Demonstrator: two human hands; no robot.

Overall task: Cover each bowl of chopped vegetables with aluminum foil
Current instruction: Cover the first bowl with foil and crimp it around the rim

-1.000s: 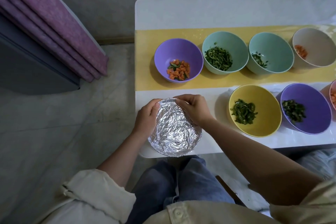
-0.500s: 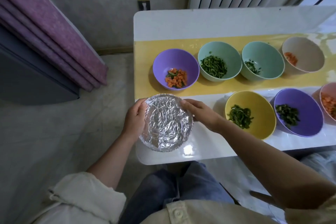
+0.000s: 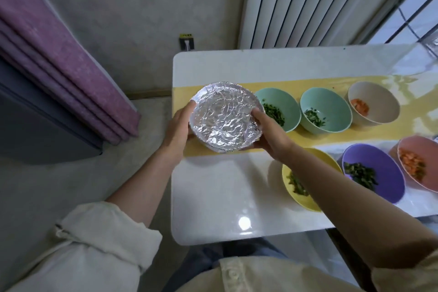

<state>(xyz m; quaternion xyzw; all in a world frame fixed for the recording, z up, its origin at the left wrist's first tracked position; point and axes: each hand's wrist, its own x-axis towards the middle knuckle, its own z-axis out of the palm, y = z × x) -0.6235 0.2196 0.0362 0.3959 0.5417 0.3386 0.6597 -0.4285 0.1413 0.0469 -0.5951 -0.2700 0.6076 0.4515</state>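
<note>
White tabletop (image 3: 237, 185) across the centre and right of the frame, crossed by a yellow strip (image 3: 331, 136) along its far half. Purple curtain (image 3: 59, 66) in folds at upper left. Ribbed white radiator (image 3: 308, 2) at upper right, behind the tabletop's far edge. Foil-covered bowl (image 3: 225, 117) just left of centre, held over the left end of the yellow strip, crinkled foil pressed down around the whole rim. Left grip (image 3: 179, 125) grasping the bowl's left side, thumb up against the foil edge. Right grip (image 3: 270, 135) grasping its right side, thumb lying on the foil rim. Six uncovered bowls to the right. On the strip, left mint bowl (image 3: 282, 99) and right mint bowl (image 3: 331, 104) with chopped greens, then a beige bowl (image 3: 379, 102) with orange pieces. Lower in the frame, on the white surface, a yellow bowl (image 3: 305, 199) partly hidden by the right forearm, a purple bowl (image 3: 379, 173) with dark greens, and a pink bowl (image 3: 422, 156) with orange pieces at the right edge
</note>
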